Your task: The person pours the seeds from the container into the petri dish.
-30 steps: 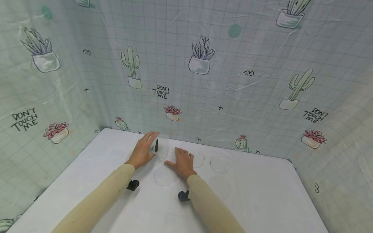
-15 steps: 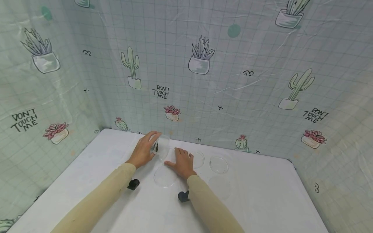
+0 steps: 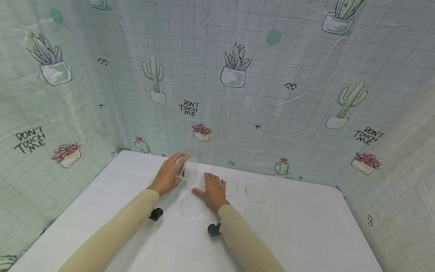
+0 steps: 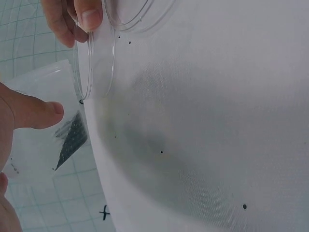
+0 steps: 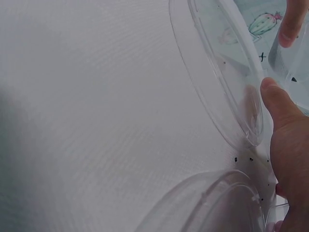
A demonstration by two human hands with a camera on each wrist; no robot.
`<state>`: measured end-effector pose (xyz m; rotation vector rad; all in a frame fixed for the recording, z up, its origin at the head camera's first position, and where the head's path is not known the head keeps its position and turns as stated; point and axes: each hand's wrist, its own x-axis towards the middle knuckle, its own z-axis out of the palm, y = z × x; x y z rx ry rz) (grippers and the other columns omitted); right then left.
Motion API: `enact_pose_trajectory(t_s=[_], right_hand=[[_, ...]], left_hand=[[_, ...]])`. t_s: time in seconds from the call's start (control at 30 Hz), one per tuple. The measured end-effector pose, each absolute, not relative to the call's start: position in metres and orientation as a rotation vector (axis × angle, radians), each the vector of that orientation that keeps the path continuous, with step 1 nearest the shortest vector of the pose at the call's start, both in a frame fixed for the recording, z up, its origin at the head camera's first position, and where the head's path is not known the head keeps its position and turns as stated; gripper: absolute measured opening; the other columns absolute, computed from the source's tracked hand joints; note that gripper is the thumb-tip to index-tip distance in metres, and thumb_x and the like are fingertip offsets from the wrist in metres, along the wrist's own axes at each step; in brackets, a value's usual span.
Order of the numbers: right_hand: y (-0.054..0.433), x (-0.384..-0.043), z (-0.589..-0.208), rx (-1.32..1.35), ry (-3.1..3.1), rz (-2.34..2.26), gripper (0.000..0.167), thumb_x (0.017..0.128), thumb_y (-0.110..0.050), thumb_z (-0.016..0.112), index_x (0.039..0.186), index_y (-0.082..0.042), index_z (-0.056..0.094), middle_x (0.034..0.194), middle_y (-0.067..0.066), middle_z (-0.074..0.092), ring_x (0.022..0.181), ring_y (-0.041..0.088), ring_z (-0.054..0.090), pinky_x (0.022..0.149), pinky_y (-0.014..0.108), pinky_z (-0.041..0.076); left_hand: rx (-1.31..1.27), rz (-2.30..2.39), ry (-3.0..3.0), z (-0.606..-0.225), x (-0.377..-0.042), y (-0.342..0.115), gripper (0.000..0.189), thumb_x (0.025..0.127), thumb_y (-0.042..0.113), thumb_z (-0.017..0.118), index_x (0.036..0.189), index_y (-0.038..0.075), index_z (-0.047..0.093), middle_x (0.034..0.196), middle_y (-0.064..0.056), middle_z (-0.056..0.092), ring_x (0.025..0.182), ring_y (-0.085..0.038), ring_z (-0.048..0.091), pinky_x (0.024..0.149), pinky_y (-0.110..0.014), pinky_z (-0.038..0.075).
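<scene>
In my left hand (image 3: 166, 175) I hold a translucent plastic bag (image 3: 192, 166), tilted above the far side of the table. Small black grains (image 4: 72, 137) lie gathered in one corner of the bag, and my left thumb lies across its side in the left wrist view. A clear shallow dish (image 4: 114, 63) stands beneath and to the right of the bag. My right hand (image 3: 215, 190) rests spread at that dish, its thumb touching the rim in the right wrist view. Whether its other fingers touch the dish is hard to tell.
Nearer me lies another clear dish (image 3: 193, 206). To the right are a clear round dish (image 3: 255, 192), a second one (image 3: 232, 187) beside my right hand and a faint disc (image 3: 256, 219). Stray black specks dot the white table (image 3: 306, 226). A patterned curtain stands behind.
My left hand has turned and shifted slightly rightward with the bag; less of the dark grains shows in the head view. My right hand stays in place.
</scene>
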<state>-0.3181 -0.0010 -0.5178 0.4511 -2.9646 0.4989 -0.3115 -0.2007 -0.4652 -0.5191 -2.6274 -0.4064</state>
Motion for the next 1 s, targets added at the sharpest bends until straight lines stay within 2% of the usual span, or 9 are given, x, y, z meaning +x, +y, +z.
enact_pose_trajectory(t_s=[1.0], right_hand=[[0.0004, -0.3184, -0.5182, 0.452, -2.953, 0.509, 0.088, 0.081, -0.069, 0.059, 0.146, -0.013, 0.04, 0.144, 0.006, 0.05, 0.132, 0.026, 0.046, 0.106, 0.054, 0.037]], left_hand=[[-0.614, -0.277, -2.63, -0.4634, -0.3144, -0.1972, 0.094, 0.068, -0.003, 0.082, 0.147, 0.022, 0.037, 0.147, -0.009, 0.04, 0.135, -0.027, 0.042, 0.11, -0.049, 0.041]])
